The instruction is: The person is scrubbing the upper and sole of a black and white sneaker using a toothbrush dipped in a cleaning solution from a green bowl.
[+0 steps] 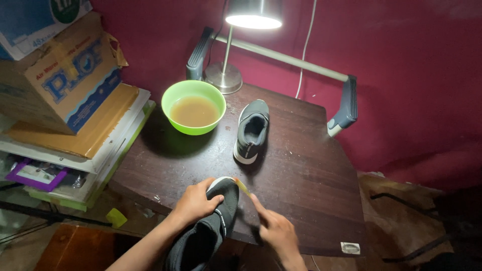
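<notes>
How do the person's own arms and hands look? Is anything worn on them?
Both forearms are bare as far as the view shows: no sleeves, gloves, watch or bracelet. The left hand and right hand show no rings that I can make out, though the light is dim. Fingers are slim, nails short and unpainted as far as visible.

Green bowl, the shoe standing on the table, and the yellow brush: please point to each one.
Green bowl (pixel 173 95): head view, on its left rim.
Shoe on the table (pixel 247 146): head view, on its grey side near the heel.
Yellow brush (pixel 243 187): head view, on its handle.
</notes>
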